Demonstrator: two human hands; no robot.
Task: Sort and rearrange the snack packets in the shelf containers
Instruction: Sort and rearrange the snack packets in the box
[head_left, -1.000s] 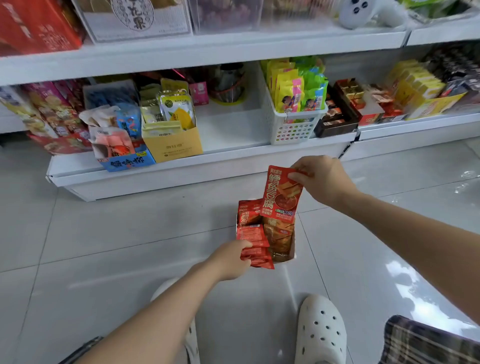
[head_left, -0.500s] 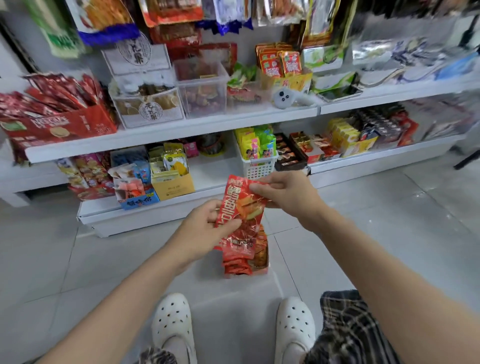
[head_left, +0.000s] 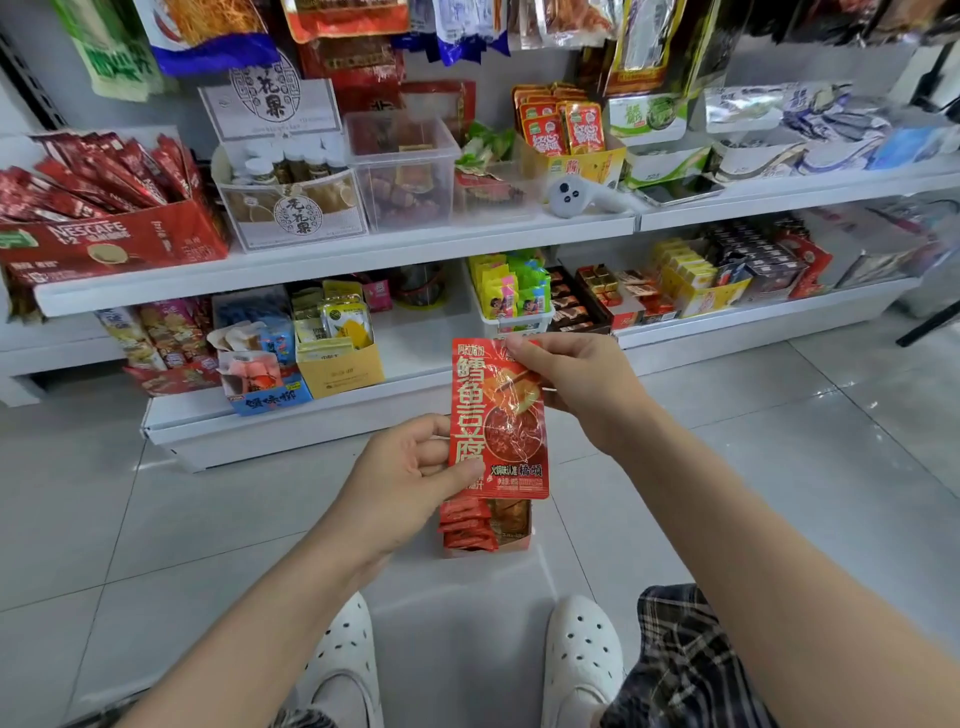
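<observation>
White shop shelves (head_left: 332, 270) behind, grey tile floor below. Red snack packet (head_left: 498, 415) held upright, face toward camera (probably to check label before sorting): right hand (head_left: 576, 389) pinches top edge, left hand (head_left: 410, 473) pinches lower left edge. Open box (head_left: 485, 525) of similar packets directly beneath on floor.

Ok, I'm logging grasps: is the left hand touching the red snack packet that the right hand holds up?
Touching. The head view shows the left hand pinching the red snack packet at its lower left edge, thumb over the front.
</observation>
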